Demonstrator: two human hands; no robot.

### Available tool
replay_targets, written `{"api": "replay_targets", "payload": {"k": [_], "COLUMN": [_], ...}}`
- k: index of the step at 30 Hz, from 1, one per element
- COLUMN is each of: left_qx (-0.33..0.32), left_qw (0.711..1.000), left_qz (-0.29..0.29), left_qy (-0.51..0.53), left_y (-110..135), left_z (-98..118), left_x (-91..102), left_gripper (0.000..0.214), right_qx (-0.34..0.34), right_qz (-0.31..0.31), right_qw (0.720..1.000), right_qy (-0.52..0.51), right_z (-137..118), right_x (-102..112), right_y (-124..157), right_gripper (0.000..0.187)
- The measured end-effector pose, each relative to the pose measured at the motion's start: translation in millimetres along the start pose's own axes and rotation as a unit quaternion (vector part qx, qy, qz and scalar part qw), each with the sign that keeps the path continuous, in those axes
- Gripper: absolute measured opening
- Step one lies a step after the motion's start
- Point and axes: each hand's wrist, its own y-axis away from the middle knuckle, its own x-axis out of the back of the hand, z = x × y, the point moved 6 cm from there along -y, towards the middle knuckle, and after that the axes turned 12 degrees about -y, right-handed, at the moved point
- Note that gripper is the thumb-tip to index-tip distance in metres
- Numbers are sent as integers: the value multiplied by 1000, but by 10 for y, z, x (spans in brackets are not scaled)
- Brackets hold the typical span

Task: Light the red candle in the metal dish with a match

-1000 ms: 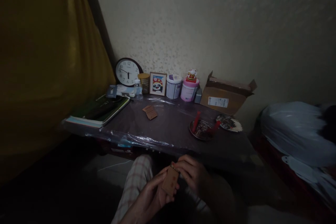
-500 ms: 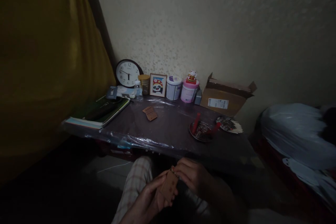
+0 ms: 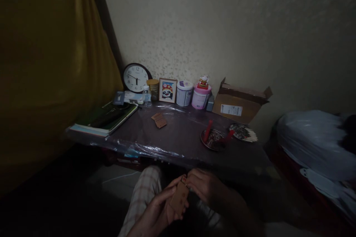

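Note:
My left hand (image 3: 158, 207) is closed around a small brown cardboard matchbox (image 3: 178, 198) with darker round marks on its face. At the upper end of the box, which is open, small reddish and pale tips (image 3: 183, 179) show. My right hand (image 3: 207, 187) is closed, its thumb and fingers pinched at that open end; what they grip is hidden. Both hands are above my lap, in front of the table's near edge. Another brown cardboard piece (image 3: 159, 120), like a flat packet, lies on the table (image 3: 175, 137).
Two red candles (image 3: 208, 130) are on a metal plate (image 3: 213, 148); a second plate (image 3: 239, 131) holds pale sticks. Behind are a clock (image 3: 136, 77), framed picture (image 3: 167, 90), tubs (image 3: 184, 93) and a cardboard box (image 3: 239, 102). Books (image 3: 122, 120) lie left, plastic bags (image 3: 314, 140) right.
The fingers of my right hand have shifted slightly at the matchbox's upper end, and more of the reddish tips shows there. The things on the table have not moved.

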Motion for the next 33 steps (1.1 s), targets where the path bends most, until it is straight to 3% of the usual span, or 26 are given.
{"api": "replay_targets", "payload": {"k": [5,11,13,18,24,28,33], "left_qx": [13,11,12,0,-9,-16,-19], "left_qw": [1000,1000,1000,1000,1000,1000,1000], "left_qz": [23,5,6,8,-12,-11,-1], "left_qy": [-11,-18,-21,-15,-6,-4,-1], "left_y": [-32,-23,-15,-25,-39,-36,-35], "left_z": [-8,12,27,74,82,95,101], "left_x": [25,-7,-11,-17,-31,-37,-20], "left_gripper": [43,47,47,46,45,43,48], "right_qx": [-21,-107,-113,-95,-179,-219,-241], "right_qz": [-18,13,43,185,308,338,334], "right_qw": [1000,994,990,964,901,870,869], "right_qy": [10,-32,-67,-164,-248,-284,-274], "right_z": [70,222,259,386,518,414,326], "right_x": [-34,64,147,357,254,166,115], "right_y": [38,104,145,284,359,303,271], "right_gripper": [20,22,23,24,14,14,15]}}
